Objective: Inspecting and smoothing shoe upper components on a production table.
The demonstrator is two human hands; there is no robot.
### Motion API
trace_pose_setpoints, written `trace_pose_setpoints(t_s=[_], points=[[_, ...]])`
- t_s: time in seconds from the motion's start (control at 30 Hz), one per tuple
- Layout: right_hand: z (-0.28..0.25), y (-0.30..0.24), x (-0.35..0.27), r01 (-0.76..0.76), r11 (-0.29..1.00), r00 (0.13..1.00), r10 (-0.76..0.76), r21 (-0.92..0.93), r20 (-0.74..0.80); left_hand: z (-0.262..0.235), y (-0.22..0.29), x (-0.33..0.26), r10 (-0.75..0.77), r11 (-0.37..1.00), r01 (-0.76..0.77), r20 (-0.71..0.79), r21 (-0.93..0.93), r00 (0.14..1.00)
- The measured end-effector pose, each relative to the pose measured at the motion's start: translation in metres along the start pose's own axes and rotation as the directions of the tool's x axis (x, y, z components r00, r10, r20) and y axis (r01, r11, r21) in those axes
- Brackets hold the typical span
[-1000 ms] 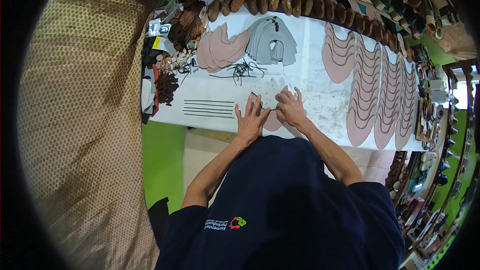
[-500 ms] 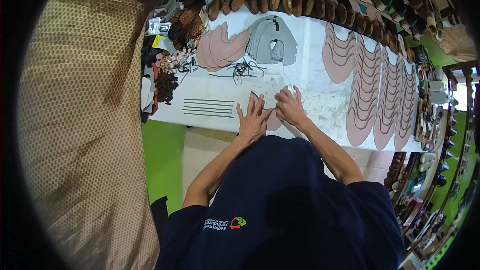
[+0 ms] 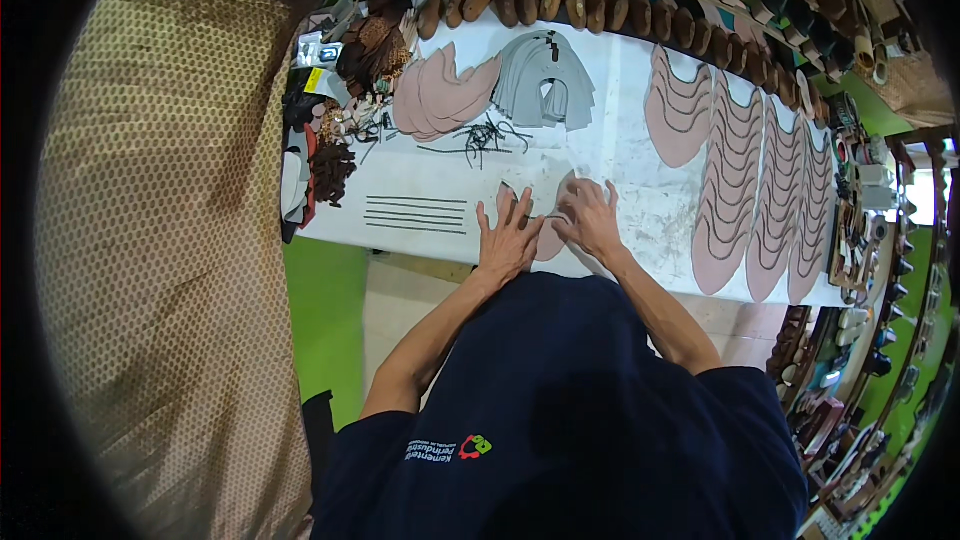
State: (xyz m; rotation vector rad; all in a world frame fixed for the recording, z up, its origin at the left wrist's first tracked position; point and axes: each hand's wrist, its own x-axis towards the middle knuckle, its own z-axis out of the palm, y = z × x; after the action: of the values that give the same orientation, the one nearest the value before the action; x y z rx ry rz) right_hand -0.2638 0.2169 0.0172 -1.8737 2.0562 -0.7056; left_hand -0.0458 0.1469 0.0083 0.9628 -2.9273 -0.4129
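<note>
Head view | left hand (image 3: 508,240) grip spread on pink piece (image 3: 549,244), near table's (image 3: 640,252) edge | right hand (image 3: 593,224) curled, pinching I cannot tell | it shifted slightly right, baring more of piece's tip (image 3: 568,185); shaping seems unfinished

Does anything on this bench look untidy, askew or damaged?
Mainly the loose tangle of thin black strips near the stacked grey arched sheets: it looks messy against the four parallel dark strips to its lower left. Dark smudges also mark the white tabletop, right of the right hand.
</note>
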Motion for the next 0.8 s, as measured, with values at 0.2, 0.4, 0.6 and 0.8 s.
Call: trace_pose_setpoints(t_s=[0.2, 0.4, 0.6, 0.8], points=[[-0.001, 0.005, -0.040, -0.073, 0.997, 0.992, 0.069, -0.039, -0.106, 0.005, 0.000, -0.002, -0.028, 0.997, 0.025, -0.032, -0.069, 0.999], [0.002, 0.013, -0.031, -0.018, 0.997, 0.999, 0.016, -0.081, -0.036, -0.002, -0.004, 0.001, -0.012, 0.998, 0.016, 0.058, -0.055, 0.998], [-0.019, 0.036, 0.005, 0.028, 0.990, 0.999, -0.023, -0.137, 0.036, -0.002, -0.010, 0.006, 0.060, 0.996, -0.057, 0.042, -0.063, 0.997], [-0.026, 0.047, 0.026, 0.029, 0.973, 0.995, -0.006, -0.229, 0.101, 0.002, -0.013, 0.004, 0.090, 0.990, -0.093, -0.028, -0.104, 0.996]])
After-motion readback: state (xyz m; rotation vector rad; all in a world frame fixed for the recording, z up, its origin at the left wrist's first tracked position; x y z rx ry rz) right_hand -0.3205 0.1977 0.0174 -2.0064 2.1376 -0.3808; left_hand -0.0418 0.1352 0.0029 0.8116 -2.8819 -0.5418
